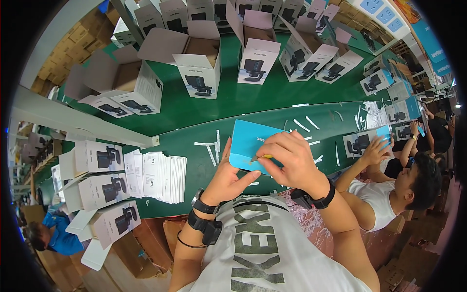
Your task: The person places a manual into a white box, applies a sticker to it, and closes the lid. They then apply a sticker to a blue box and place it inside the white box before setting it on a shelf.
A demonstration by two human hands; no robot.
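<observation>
My left hand [226, 179] is closed on the left and lower edge of a bright blue carton [255, 138], its thumb along the near edge. The carton's blue face is up, with small white print; its depth is hidden. My right hand [292, 158] pinches a small, thin, pointed tool [267, 155] with a yellow part. The tip meets the blue face near its lower edge; its exact kind cannot be made out. White paper strips [216, 146] lie on the green table [182, 138] beside both hands.
Several open white cartons [200, 78] stand on a green shelf at the back. At left are a stack of white booklets [168, 177] and more open cartons [104, 190]. A co-worker [379, 194] at right handles another carton [360, 145]. A post [82, 112] rises at left.
</observation>
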